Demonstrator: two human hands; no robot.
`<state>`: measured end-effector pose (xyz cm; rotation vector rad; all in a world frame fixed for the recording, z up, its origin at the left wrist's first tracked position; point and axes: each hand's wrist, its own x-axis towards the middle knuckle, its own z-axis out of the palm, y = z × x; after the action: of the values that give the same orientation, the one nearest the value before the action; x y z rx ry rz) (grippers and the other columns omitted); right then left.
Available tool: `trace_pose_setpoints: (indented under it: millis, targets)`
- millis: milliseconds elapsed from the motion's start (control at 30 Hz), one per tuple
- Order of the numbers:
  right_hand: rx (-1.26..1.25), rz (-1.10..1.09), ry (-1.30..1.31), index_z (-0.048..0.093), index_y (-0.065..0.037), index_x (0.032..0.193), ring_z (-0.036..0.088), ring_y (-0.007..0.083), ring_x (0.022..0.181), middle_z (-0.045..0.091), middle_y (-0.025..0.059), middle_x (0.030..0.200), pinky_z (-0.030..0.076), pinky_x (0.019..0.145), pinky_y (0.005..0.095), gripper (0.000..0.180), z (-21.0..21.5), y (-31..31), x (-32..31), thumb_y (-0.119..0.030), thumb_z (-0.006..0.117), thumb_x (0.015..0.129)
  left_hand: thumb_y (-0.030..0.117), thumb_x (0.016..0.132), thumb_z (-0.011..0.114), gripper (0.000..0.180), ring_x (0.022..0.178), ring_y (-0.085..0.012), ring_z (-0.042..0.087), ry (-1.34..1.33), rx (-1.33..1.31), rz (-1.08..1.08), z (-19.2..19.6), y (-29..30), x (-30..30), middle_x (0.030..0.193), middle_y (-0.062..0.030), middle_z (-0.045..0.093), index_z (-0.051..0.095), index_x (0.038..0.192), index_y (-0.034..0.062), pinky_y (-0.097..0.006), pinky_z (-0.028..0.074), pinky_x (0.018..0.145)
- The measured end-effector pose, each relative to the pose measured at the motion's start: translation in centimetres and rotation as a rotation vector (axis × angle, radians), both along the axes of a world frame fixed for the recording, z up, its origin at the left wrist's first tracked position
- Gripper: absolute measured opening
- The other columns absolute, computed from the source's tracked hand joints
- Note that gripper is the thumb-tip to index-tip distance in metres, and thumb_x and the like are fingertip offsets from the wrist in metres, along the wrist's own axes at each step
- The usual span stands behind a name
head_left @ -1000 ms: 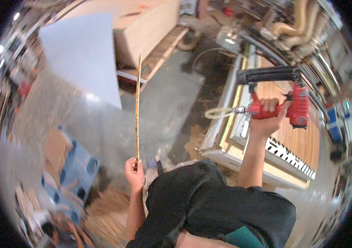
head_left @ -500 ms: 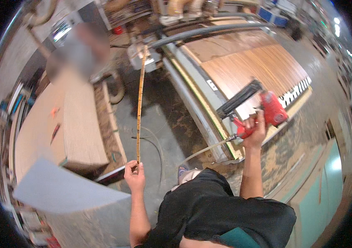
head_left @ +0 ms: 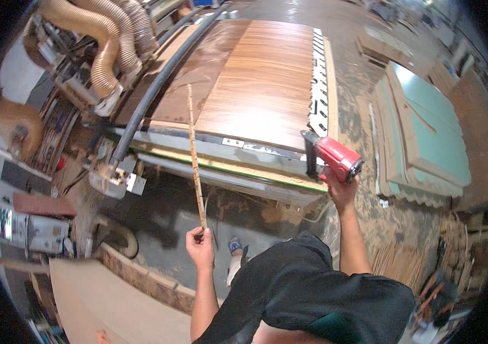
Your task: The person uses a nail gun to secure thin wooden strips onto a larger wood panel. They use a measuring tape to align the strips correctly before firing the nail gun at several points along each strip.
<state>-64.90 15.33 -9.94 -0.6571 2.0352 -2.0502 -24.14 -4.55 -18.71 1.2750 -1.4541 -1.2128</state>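
My left hand (head_left: 200, 247) is closed on the lower end of a long, thin wooden strip (head_left: 194, 160) with dark marks along it. The strip points up and away, its far tip showing in front of the wood-grain panel (head_left: 267, 80). Wrapped round the grip of a red and black air nail gun (head_left: 337, 156) is my right hand (head_left: 342, 192). The gun's black magazine shows beside the near right corner of the machine bed (head_left: 267, 178). A pale hose shows below the gun, partly out of sight.
A grey bar (head_left: 151, 94) crosses the bed. Ribbed ducts (head_left: 103, 49) hang at the far left. Stacked green-faced panels (head_left: 433, 126) lie on the right. Near left is a large pale board (head_left: 106, 298), with a small machine box (head_left: 43, 232) beyond it.
My view has swung to the right, so the bed now lies ahead and the pale board sits lower left. The nail gun has turned in my right hand; both hands keep their holds.
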Motion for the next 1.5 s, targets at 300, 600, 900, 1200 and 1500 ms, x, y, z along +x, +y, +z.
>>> trace_pose_setpoints:
  millis: [300,600,900,1200,1500]
  targets:
    - [0.002,-0.467,0.154,0.074,0.004,0.129,0.079,0.0198,0.092,0.081,0.0123,0.113,0.071,0.078,0.0375,0.037,5.8,0.8,10.0,0.002,0.087,0.095,0.013,0.106,0.081,0.022,0.084,-0.0109,0.070,0.138,0.203,-0.507,-0.3,-14.6,-7.6,0.100,-0.0061,0.073,0.067,0.117,-0.0007,-0.027,0.058,0.074]
    - [-0.015,-0.619,0.068,0.072,0.003,0.124,0.077,0.0179,0.090,0.079,0.0111,0.110,0.067,0.078,0.0359,0.029,0.9,6.5,11.3,0.004,0.083,0.097,0.024,0.108,0.080,0.027,0.080,-0.0109,0.072,0.197,0.537,-0.732,-2.5,-15.4,-18.2,0.110,-0.0068,0.082,0.069,0.120,0.0030,-0.028,0.059,0.065]
    - [-0.086,-0.772,0.053,0.068,-0.003,0.127,0.062,0.0110,0.068,0.070,0.0033,0.092,0.063,0.066,0.0348,0.034,-1.9,11.5,8.2,-0.005,0.085,0.098,0.025,0.112,0.073,0.029,0.082,-0.0146,0.074,0.108,0.717,-0.713,-4.0,-10.9,-25.5,0.110,-0.0086,0.080,0.071,0.125,-0.0006,-0.031,0.062,0.067]
    - [-0.033,-0.676,-0.175,0.072,-0.004,0.113,0.060,0.0092,0.057,0.071,0.0004,0.082,0.047,0.052,0.0282,0.022,0.1,11.0,4.6,-0.012,0.087,0.100,0.024,0.108,0.079,0.041,0.080,-0.0141,0.075,0.032,0.576,-0.730,-7.1,-10.1,-33.9,0.099,-0.0084,0.080,0.073,0.137,-0.0042,-0.031,0.062,0.070]
    - [-0.154,-0.630,-0.229,0.070,-0.002,0.115,0.059,0.0097,0.059,0.068,0.0014,0.082,0.049,0.053,0.0289,0.021,1.9,3.7,0.0,-0.013,0.084,0.103,0.011,0.103,0.083,0.031,0.080,-0.0159,0.076,-0.119,0.394,-0.857,-5.2,-10.8,-38.9,0.094,-0.0096,0.081,0.072,0.129,-0.0022,-0.034,0.065,0.071]
